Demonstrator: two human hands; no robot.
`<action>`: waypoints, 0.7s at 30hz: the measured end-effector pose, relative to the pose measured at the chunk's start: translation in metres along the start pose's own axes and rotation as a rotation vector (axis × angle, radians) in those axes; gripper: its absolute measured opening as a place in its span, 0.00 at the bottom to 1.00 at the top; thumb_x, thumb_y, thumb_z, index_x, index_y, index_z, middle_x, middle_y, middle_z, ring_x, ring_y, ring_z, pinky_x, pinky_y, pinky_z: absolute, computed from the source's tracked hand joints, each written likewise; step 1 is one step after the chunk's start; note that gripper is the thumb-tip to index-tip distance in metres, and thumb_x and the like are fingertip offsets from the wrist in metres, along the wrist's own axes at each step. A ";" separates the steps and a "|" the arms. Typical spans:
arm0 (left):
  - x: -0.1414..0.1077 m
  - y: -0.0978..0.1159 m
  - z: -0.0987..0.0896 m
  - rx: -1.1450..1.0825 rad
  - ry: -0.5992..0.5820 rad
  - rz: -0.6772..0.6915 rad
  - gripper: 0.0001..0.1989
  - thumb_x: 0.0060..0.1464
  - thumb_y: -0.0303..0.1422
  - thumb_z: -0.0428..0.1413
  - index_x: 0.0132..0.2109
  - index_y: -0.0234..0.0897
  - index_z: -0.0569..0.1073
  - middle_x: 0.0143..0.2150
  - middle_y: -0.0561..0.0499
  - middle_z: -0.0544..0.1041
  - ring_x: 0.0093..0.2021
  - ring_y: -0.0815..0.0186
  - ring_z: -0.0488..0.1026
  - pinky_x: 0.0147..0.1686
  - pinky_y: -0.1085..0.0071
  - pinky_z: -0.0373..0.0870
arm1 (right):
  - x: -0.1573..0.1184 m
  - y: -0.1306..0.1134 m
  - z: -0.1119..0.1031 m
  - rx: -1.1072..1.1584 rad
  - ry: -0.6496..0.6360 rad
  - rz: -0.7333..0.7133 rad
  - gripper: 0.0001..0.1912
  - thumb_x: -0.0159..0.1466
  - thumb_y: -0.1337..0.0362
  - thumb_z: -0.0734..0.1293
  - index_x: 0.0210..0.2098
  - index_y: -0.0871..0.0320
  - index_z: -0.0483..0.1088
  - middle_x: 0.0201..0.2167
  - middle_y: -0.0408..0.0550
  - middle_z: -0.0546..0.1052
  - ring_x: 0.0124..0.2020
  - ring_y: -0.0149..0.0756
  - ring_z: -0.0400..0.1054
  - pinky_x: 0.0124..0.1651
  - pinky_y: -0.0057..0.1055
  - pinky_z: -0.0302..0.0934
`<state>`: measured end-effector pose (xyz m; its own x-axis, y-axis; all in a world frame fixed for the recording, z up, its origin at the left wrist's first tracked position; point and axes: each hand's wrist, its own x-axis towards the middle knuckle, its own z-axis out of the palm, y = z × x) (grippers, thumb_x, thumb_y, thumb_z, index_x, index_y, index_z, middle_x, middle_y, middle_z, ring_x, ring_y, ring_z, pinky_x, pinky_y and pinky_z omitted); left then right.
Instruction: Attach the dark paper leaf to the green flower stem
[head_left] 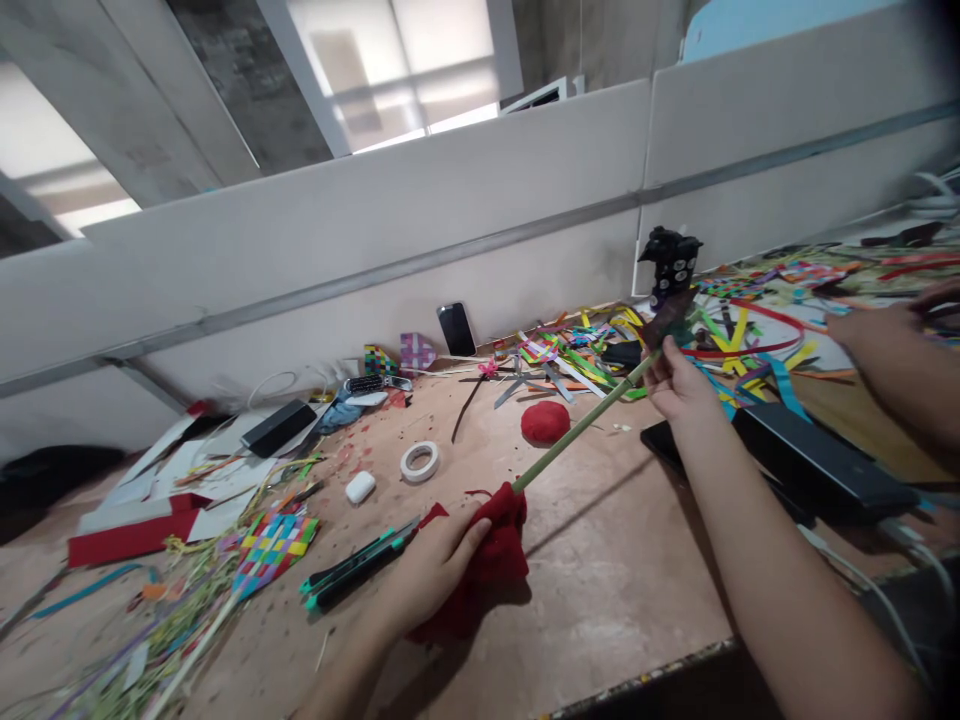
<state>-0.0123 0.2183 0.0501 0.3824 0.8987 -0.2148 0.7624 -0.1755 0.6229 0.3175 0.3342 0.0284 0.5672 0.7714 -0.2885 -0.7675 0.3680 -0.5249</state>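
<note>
My left grip is closed on a bunch of red cloth, from which a green stick slants up over the bench. My right grip holds that stick near its far end; its lower end is hidden in the cloth. A cutter lies just beside my left grip, a tape roll beyond it, and a round red piece near the stick.

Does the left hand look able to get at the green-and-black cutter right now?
Probably yes: the cutter lies uncovered beside the left hand, though that hand is occupied with the red cloth.
</note>
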 end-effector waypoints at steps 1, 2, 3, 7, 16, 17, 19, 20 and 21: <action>0.000 0.000 0.000 0.003 0.006 -0.001 0.23 0.57 0.46 0.40 0.53 0.42 0.67 0.49 0.51 0.72 0.46 0.64 0.68 0.47 0.70 0.60 | 0.001 -0.001 0.000 -0.002 -0.005 0.004 0.04 0.57 0.69 0.65 0.26 0.58 0.64 0.20 0.34 0.72 0.21 0.18 0.68 0.30 0.15 0.67; 0.000 0.000 0.001 0.004 0.015 0.000 0.23 0.57 0.45 0.40 0.53 0.42 0.67 0.49 0.51 0.73 0.45 0.63 0.68 0.47 0.70 0.60 | 0.000 0.000 0.000 -0.010 -0.009 0.004 0.04 0.57 0.69 0.65 0.26 0.58 0.64 0.20 0.34 0.72 0.22 0.19 0.68 0.29 0.15 0.67; 0.001 0.000 0.001 0.000 0.024 0.000 0.23 0.57 0.45 0.40 0.53 0.42 0.67 0.48 0.52 0.73 0.45 0.64 0.68 0.46 0.70 0.60 | -0.001 0.003 0.001 -0.022 -0.020 0.003 0.05 0.56 0.69 0.66 0.26 0.59 0.64 0.20 0.34 0.72 0.21 0.19 0.68 0.29 0.15 0.66; 0.002 -0.002 0.004 -0.067 0.040 -0.017 0.23 0.57 0.45 0.39 0.54 0.43 0.66 0.45 0.52 0.74 0.42 0.65 0.69 0.44 0.70 0.61 | -0.016 0.022 0.009 -0.106 -0.141 0.067 0.09 0.50 0.70 0.70 0.25 0.59 0.64 0.19 0.34 0.71 0.19 0.20 0.66 0.26 0.16 0.65; 0.000 0.007 0.000 -0.007 0.016 0.016 0.21 0.58 0.44 0.39 0.50 0.42 0.69 0.42 0.53 0.75 0.39 0.66 0.69 0.42 0.72 0.61 | -0.019 0.026 0.010 -0.116 -0.095 0.119 0.04 0.55 0.72 0.66 0.26 0.60 0.65 0.20 0.36 0.72 0.20 0.20 0.66 0.25 0.16 0.64; 0.000 0.007 -0.002 0.008 -0.008 0.022 0.21 0.58 0.44 0.39 0.50 0.42 0.69 0.42 0.52 0.75 0.38 0.66 0.69 0.41 0.72 0.60 | -0.013 0.022 0.007 -0.097 -0.058 0.110 0.04 0.56 0.72 0.65 0.26 0.60 0.65 0.19 0.36 0.71 0.20 0.19 0.66 0.25 0.15 0.64; -0.001 0.007 -0.004 0.043 -0.042 0.030 0.22 0.58 0.45 0.38 0.49 0.42 0.69 0.42 0.52 0.75 0.38 0.66 0.69 0.40 0.73 0.60 | -0.001 0.011 0.000 -0.054 0.031 0.097 0.05 0.58 0.71 0.63 0.26 0.59 0.64 0.19 0.36 0.71 0.20 0.19 0.66 0.25 0.15 0.64; -0.002 0.007 -0.006 0.064 -0.055 0.028 0.22 0.58 0.45 0.38 0.49 0.43 0.69 0.42 0.52 0.75 0.38 0.66 0.69 0.40 0.73 0.60 | 0.004 0.005 -0.004 -0.039 0.072 0.096 0.06 0.59 0.71 0.63 0.25 0.59 0.64 0.18 0.35 0.70 0.20 0.19 0.66 0.25 0.15 0.64; -0.003 0.006 -0.008 0.088 -0.067 0.025 0.23 0.58 0.46 0.38 0.49 0.43 0.69 0.42 0.53 0.75 0.38 0.66 0.69 0.40 0.73 0.60 | 0.010 0.000 -0.008 -0.029 0.107 0.093 0.07 0.59 0.71 0.62 0.25 0.59 0.63 0.18 0.35 0.70 0.20 0.19 0.66 0.25 0.15 0.65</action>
<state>-0.0129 0.2176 0.0604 0.4339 0.8652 -0.2512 0.7936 -0.2351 0.5612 0.3252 0.3374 0.0186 0.5237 0.7411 -0.4203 -0.8103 0.2810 -0.5142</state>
